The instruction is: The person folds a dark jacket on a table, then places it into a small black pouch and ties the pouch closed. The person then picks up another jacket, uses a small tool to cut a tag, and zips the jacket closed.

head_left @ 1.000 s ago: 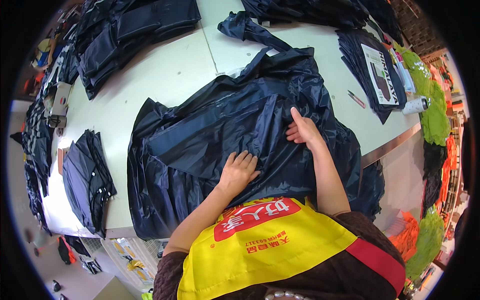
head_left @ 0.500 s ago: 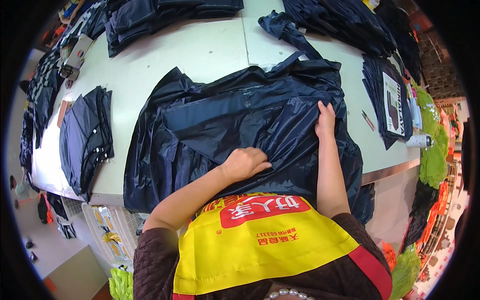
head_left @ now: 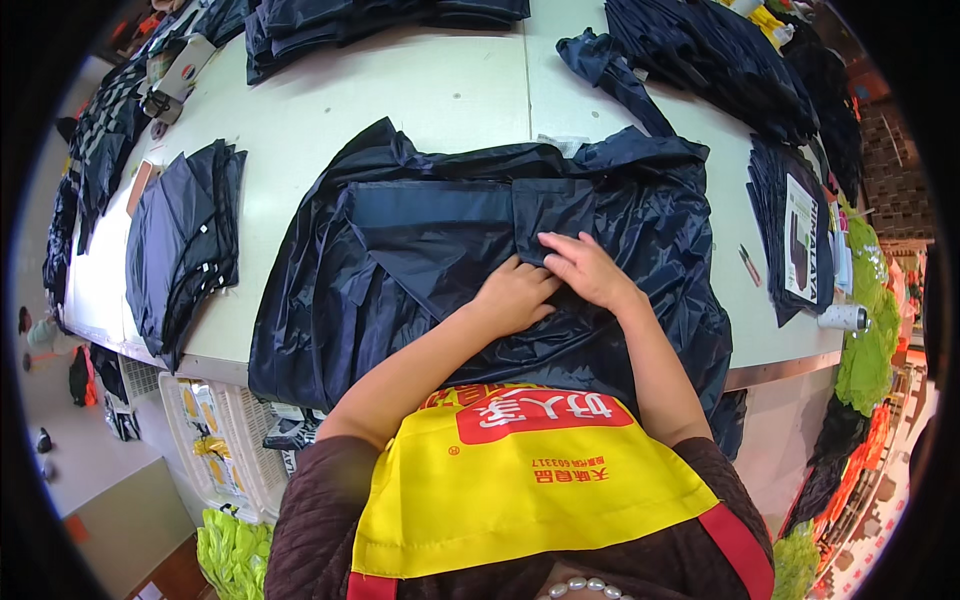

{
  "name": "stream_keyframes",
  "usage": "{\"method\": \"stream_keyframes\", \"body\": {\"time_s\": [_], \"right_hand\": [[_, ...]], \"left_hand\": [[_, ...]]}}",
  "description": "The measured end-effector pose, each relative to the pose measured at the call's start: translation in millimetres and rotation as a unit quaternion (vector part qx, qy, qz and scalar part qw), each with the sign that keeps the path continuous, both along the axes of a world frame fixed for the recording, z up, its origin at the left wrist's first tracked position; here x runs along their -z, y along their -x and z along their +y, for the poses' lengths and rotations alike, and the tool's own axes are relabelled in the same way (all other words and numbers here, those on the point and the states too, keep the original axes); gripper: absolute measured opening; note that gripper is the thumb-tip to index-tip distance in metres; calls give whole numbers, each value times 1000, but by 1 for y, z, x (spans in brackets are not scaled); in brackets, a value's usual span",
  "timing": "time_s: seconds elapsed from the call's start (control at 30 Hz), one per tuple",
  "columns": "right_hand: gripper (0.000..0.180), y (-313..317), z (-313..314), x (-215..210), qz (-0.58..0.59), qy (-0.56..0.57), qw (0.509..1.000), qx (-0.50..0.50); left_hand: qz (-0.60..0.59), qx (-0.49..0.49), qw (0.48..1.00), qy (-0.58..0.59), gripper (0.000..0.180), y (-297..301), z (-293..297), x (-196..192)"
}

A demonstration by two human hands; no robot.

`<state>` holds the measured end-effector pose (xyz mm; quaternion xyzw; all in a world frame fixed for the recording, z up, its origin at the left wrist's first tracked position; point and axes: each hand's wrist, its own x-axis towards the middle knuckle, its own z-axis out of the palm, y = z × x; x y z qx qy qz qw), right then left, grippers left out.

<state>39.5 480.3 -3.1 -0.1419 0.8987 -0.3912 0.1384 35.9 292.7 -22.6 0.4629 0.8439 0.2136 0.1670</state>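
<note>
Left hand and right hand pressing flat, palms open, gripping nothing, on navy garment. Probably creasing a fold; keep edges aligned.

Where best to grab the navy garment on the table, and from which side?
Probably the folded flap's free corner on the navy garment, from the near edge: it lies raised and loose just beyond the right hand; the left hand presses the fabric flat elsewhere.

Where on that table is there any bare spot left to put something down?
The widest bare patch of the table lies beyond the dark garment under both hands, before the folded stacks at the far edge. A narrower strip runs between the garment and the small pile on the left. The right side is crowded with piles.
</note>
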Motion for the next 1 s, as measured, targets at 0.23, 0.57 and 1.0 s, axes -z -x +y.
{"method": "stream_keyframes", "body": {"time_s": [0.23,0.57,1.0], "right_hand": [[45,5,-19,12,250,-220,943,25],[45,3,-21,41,262,-258,930,-12],[54,-1,-27,44,229,-264,937,29]], "left_hand": [[26,-622,730,-283,62,-15,-117,-25],[225,-374,858,-270,41,9,-70,-46],[204,-117,968,-83,49,22,-18,0]]}}
